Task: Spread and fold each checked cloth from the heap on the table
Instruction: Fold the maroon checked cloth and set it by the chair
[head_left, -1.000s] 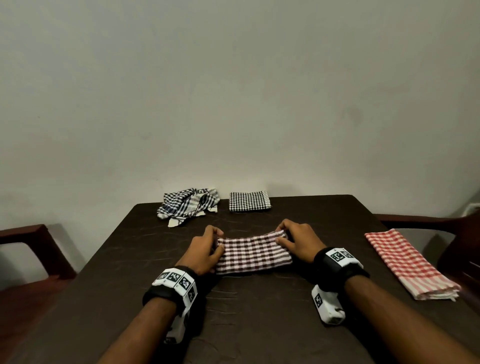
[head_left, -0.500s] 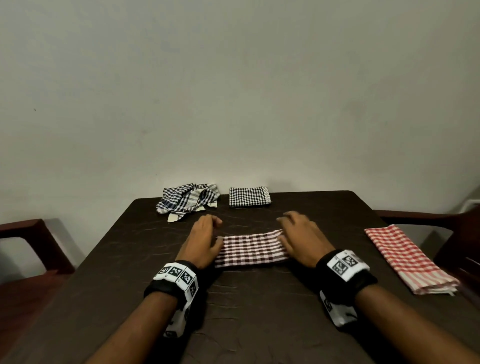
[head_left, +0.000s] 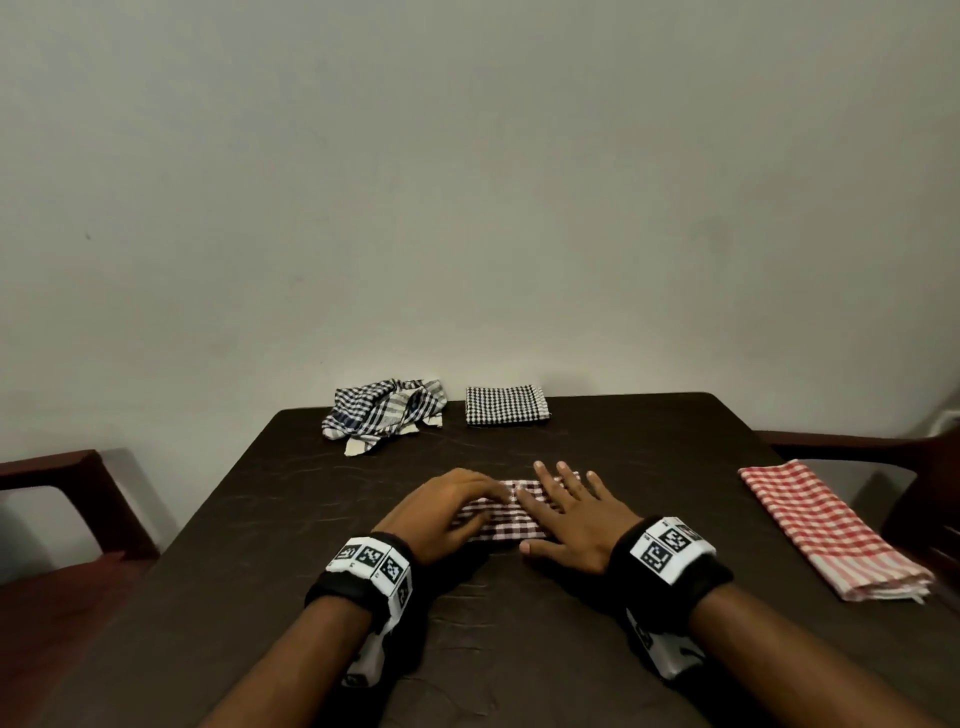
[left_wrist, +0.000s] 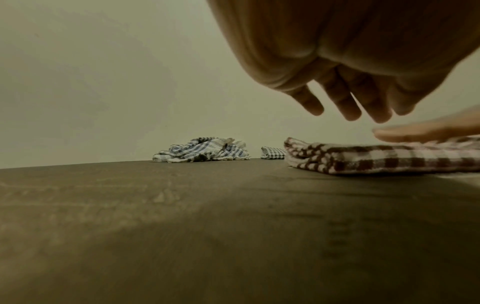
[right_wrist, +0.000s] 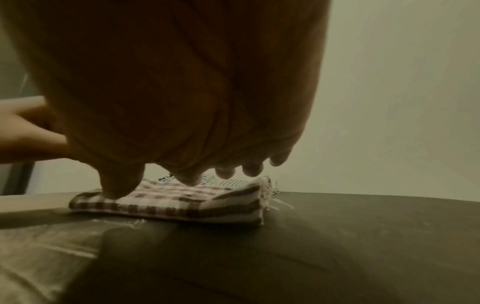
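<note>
A maroon-and-white checked cloth (head_left: 506, 522) lies folded into a thick strip at the middle of the dark table (head_left: 519, 649). My right hand (head_left: 571, 512) lies flat on its right half with the fingers spread. In the right wrist view the thumb of the right hand (right_wrist: 182, 144) touches the cloth (right_wrist: 182, 203). My left hand (head_left: 454, 509) reaches over the cloth's left end with its fingers straight. The left wrist view shows the left hand (left_wrist: 350, 102) hovering just above the cloth (left_wrist: 376, 160). The heap of blue-and-black checked cloths (head_left: 384, 413) sits at the far edge.
A folded black-and-white checked cloth (head_left: 506, 406) lies beside the heap, against the wall. A folded red-and-white checked cloth (head_left: 826, 527) lies along the table's right edge. Dark wooden chairs stand at the left (head_left: 47, 467) and right (head_left: 857, 447).
Both hands have let go of the cloth's ends and moved inward over it. The right hand now lies flat on top, and the left hand's fingers have straightened.
</note>
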